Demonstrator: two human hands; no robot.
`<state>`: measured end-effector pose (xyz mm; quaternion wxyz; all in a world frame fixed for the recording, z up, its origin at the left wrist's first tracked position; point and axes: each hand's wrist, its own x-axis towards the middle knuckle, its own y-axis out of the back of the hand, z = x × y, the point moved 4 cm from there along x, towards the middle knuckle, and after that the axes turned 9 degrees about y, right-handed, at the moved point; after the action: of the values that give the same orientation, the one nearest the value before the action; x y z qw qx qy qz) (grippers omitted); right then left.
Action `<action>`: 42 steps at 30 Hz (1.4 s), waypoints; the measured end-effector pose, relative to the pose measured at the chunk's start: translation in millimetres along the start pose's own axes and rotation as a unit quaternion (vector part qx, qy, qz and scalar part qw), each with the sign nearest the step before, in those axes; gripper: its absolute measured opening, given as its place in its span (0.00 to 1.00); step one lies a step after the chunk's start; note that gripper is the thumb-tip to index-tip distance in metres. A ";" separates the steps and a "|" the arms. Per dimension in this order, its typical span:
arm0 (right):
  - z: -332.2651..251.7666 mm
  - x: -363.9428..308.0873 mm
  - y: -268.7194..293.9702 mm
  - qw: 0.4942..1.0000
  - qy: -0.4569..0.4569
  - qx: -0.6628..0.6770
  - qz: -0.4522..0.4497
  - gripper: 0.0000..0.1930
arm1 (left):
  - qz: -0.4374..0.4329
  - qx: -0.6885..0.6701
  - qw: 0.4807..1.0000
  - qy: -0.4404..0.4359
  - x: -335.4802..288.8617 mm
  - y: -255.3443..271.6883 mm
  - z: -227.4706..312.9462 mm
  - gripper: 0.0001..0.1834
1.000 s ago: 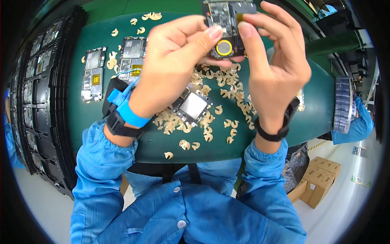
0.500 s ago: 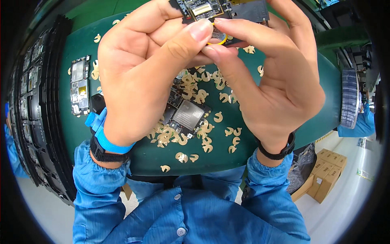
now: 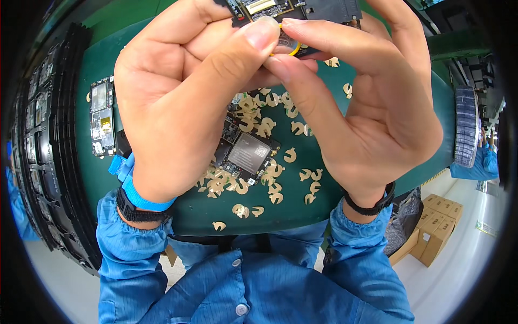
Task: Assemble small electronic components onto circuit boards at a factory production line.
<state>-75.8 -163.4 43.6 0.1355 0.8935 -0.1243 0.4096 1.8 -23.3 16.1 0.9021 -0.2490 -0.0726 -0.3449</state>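
Up at the top edge, my left hand is closed on a dark circuit board, fingers behind it and thumb pressed at its near side. Against the board's near edge is a round, silvery disc with a yellow rim. My right hand pinches at this disc with thumb and index finger, its other fingers curled behind the board. The two thumbs nearly meet and cover part of the disc. Below the hands, a second circuit board with a metal shield lies on the green mat.
Many cream-coloured, notched paper rings lie scattered around the lower board. Another circuit board rests at the left of the mat. Black stacked trays stand at far left. Cardboard boxes sit on the floor at right.
Both hands have shifted slightly, the left one leftward and the right one a little rightward, and the held board sits slightly higher. The grip on board and disc looks the same.
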 end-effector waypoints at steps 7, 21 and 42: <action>0.3 -1.0 1.3 1.000 0.000 0.000 0.001 0.20 | 0.038 0.050 0.993 0.103 1.8 11.2 6.3 0.17; 3.2 -1.0 1.0 1.000 -0.007 0.011 0.018 0.22 | -0.014 -0.143 0.983 0.115 3.1 -0.2 8.4 0.21; 2.2 1.7 1.8 1.000 -0.002 0.003 0.015 0.24 | -0.029 -0.096 0.991 0.088 2.4 8.5 -5.7 0.16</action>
<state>-73.8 -166.0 43.8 0.1264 0.8929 -0.1371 0.4098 9.0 -22.1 8.5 0.8665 -0.3006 0.0329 -0.3972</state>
